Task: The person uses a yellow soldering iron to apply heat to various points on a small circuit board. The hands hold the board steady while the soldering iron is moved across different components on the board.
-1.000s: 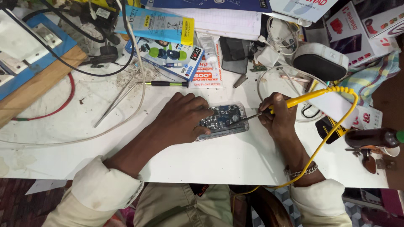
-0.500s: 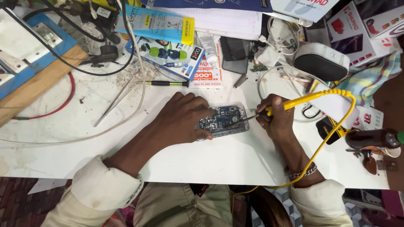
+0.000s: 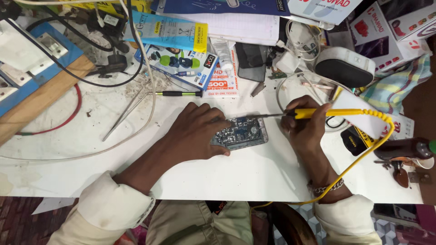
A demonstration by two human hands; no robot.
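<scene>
On white workbench (image 3: 254,172), centre: opened phone body (image 3: 240,132), circuit side up, soldering in hand.
Left hand (image 3: 197,134) flat, fingers pressing phone body's near edge; best kept firm. Right hand (image 3: 305,129) closed round yellow soldering iron (image 3: 318,112), tip at board's upper right; steadier with wrist rested, touch brief.

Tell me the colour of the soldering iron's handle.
Yellow, like its cord; the soldering iron shows in the head view, in the right hand.

The circuit board (image 3: 243,132) is a small blue-grey rectangle crowded with silvery parts, lying flat, face up. The soldering iron (image 3: 313,113) has a yellow handle and a dark thin tip; it lies nearly level, just right of the circuit board, tip at the board's upper edge.
</scene>
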